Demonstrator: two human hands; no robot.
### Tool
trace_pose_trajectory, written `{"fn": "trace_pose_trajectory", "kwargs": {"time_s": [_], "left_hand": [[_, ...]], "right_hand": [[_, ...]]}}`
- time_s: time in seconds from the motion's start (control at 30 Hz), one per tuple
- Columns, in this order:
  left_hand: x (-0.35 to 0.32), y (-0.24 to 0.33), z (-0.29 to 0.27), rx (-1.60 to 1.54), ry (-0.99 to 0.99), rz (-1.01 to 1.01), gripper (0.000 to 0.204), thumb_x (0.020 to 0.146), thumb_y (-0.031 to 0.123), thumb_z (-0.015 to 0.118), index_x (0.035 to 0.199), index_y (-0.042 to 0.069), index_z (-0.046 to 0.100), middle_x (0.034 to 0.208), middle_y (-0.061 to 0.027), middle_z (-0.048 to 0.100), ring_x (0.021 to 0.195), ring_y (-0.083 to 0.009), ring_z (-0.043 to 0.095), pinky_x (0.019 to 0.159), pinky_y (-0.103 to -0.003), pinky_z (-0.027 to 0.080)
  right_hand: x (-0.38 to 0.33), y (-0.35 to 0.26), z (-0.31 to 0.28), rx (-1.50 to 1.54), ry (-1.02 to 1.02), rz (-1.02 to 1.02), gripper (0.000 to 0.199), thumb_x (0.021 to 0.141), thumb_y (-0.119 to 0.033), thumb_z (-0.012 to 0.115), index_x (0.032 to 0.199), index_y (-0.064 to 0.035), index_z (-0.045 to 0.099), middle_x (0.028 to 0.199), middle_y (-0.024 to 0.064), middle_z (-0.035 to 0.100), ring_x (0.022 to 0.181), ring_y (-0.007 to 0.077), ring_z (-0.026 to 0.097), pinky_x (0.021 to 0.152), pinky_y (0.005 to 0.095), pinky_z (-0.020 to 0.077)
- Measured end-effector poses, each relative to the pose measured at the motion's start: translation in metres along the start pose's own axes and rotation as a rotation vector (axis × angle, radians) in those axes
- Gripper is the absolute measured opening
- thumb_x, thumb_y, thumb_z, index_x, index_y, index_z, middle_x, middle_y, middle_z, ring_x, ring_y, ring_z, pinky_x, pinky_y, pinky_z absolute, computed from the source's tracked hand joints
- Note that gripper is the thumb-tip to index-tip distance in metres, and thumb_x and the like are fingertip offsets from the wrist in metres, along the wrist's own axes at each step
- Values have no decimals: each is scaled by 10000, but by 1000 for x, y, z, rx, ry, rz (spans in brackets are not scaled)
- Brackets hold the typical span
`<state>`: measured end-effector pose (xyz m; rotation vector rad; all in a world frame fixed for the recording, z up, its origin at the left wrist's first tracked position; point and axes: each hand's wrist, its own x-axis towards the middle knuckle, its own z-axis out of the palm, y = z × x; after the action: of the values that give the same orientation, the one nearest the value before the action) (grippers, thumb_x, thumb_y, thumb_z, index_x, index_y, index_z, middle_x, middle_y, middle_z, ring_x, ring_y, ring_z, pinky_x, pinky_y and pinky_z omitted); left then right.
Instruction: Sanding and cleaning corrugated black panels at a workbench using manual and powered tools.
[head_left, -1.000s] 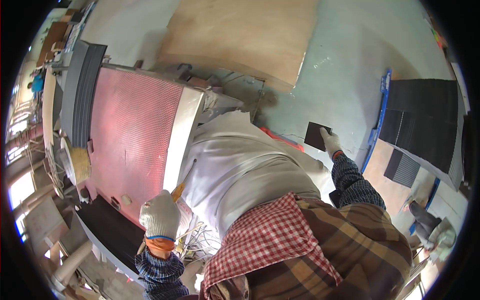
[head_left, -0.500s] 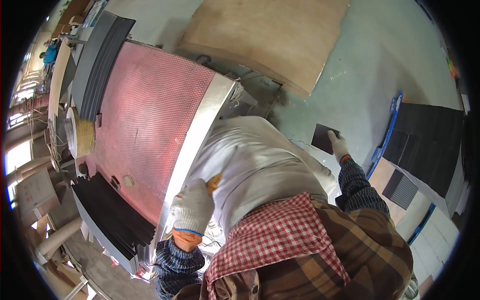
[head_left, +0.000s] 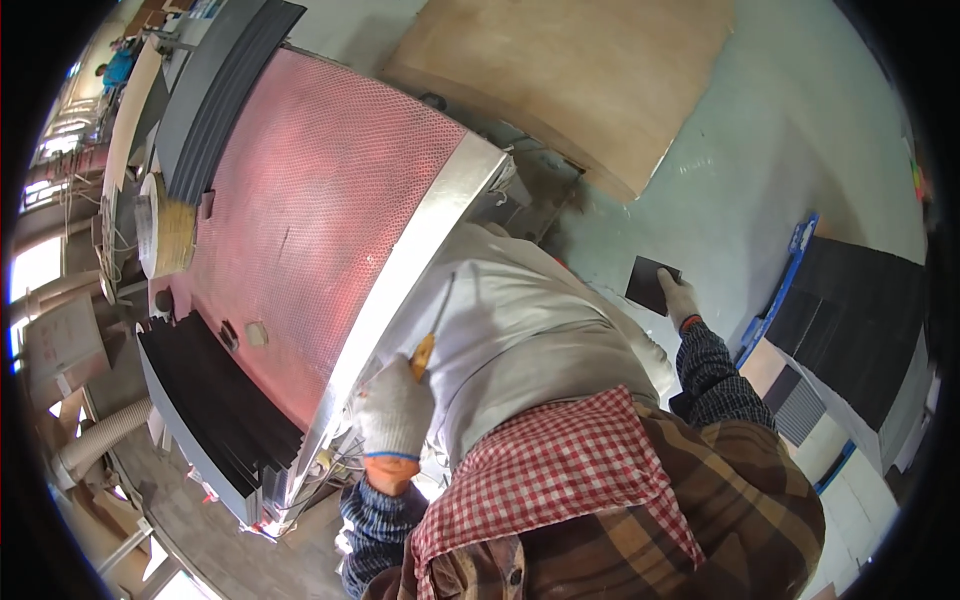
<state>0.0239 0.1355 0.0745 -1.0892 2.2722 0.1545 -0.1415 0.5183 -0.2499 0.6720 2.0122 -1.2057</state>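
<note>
Left hand (head_left: 395, 410) raised, gripping what looks like a screwdriver (head_left: 432, 331).

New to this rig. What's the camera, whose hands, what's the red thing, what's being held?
One view only: a fisheye camera on the person's head, looking down, so straight edges bend. Both gloved hands are the wearer's own. The left hand grips a screwdriver with a yellow handle, its tip pointing up beside the metal edge of a big machine. That machine's top is a mesh bed glowing red, with dark sheets stacked at its near end. The right hand holds a small dark tile out over the pale floor. More dark sheets lie on a blue pallet to the right.
</note>
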Motion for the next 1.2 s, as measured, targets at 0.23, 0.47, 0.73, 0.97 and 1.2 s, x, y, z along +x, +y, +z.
{"fn": "trace_pose_trajectory", "kwargs": {"time_s": [0.23, 0.47, 0.73, 0.97, 1.2], "left_hand": [[-5, 39, 16, 122, -74, 355, 254, 879, 321, 648, 910, 70, 670, 771, -155, 701, 716, -353, 706, 663, -453, 557], [-8, -18, 3, 41, -220, 421, 199, 849, 301, 672, 913, 115, 702, 772, -137, 693, 755, -344, 696, 686, -473, 540], [-34, -94, 45, 136, -48, 236, 101, 823, 154, 637, 851, 89, 709, 749, -149, 688, 688, -342, 702, 583, -467, 542], [-47, -66, 85, -206, 219, 127, 119, 920, 188, 581, 958, 96, 647, 866, -130, 704, 745, -318, 717, 576, -451, 548], [-94, -77, 27, -549, 409, -1, 162, 869, 67, 583, 1030, 70, 582, 981, -147, 667, 841, -350, 706, 663, -428, 568]], "right_hand": [[-6, -25, -1, 40, -29, -109, 531, 935, -473, 634, 1161, 4, 694, 954, 34, 694, 812, 116, 592, 720, 288, 465], [25, -5, -10, -8, -42, -138, 505, 916, -454, 667, 1115, 9, 702, 938, 29, 686, 819, 125, 605, 718, 293, 486], [22, -116, 13, 304, -138, -256, 676, 986, -479, 596, 1413, 34, 486, 1337, 108, 593, 1185, 221, 589, 1041, 357, 454], [-81, -294, 75, 700, -270, -540, 686, 987, -442, 612, 1435, 51, 445, 1376, 110, 554, 1184, 232, 561, 1014, 359, 450], [-140, -377, 172, 41, -361, -1201, 428, 1001, -263, 609, 1319, 22, 588, 1392, 137, 566, 1238, 290, 558, 1074, 366, 417]]}}
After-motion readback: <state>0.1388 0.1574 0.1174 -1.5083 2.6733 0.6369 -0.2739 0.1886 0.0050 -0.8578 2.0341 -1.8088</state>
